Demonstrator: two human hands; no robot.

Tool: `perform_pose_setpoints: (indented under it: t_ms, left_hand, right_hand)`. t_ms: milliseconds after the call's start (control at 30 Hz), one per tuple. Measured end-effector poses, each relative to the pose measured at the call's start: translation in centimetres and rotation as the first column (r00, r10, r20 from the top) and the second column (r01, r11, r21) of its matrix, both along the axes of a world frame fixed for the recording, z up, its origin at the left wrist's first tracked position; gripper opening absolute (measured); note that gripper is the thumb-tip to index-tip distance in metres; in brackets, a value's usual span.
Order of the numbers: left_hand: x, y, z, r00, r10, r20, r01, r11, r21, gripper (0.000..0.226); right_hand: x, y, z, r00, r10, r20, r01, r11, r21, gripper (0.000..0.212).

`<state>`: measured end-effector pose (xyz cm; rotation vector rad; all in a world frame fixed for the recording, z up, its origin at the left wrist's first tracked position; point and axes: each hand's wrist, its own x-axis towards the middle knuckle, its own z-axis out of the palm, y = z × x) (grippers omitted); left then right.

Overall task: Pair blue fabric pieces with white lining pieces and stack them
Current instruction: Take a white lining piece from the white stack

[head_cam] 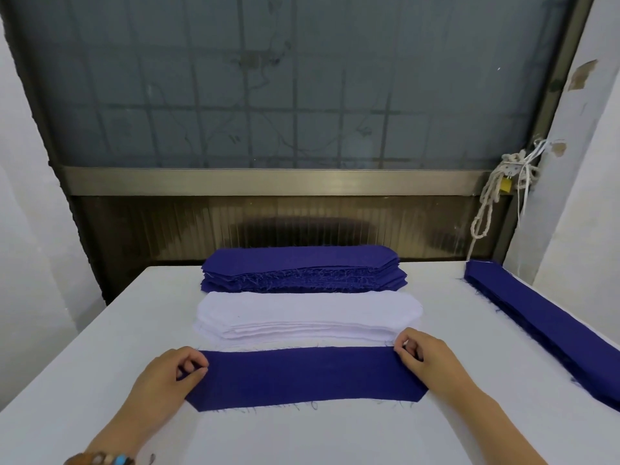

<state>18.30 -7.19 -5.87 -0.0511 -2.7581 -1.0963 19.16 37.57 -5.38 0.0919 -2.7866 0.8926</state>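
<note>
Blue piece point(303, 377) | flat between hands | left hand point(167, 372), right hand point(426, 355) pinch its ends

Forearms rise from the bottom edge; left hand point(171, 374), lower left, and right hand point(426, 357), lower right, each pinch an end of the blue piece point(302, 377), backs upward.
</note>
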Motion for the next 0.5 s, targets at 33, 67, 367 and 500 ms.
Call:
perform_pose_setpoints:
  t_ms: [33, 67, 367, 500]
  left_hand:
    - [-0.3, -0.1, 0.5, 0.999, -0.021, 0.045, 0.021, 1.000, -0.003, 0.020]
    - [-0.7, -0.1, 1.1, 0.997, -0.026, 0.072, 0.026, 1.000, 0.002, 0.019]
    - [-5.1, 6.0, 3.2, 0.971, 0.066, -0.230, -0.029, 0.987, 0.159, 0.019]
    - [-7.7, 8.5, 3.0, 0.969, 0.066, -0.239, -0.038, 0.992, 0.118, 0.018]
  right_hand:
    - [-0.1, 0.0, 0.1, 1.000, -0.013, 0.007, 0.013, 1.000, -0.017, 0.017]
    - [-0.2, -0.1, 0.3, 1.000, -0.027, 0.009, 0.028, 0.999, -0.029, 0.018]
    - [-4.5, -6.0, 2.6, 0.978, -0.074, -0.196, 0.058, 0.994, -0.089, 0.011]
    - [-6.9, -10.1, 2.8, 0.961, 0.032, -0.276, -0.039, 0.999, -0.017, 0.009]
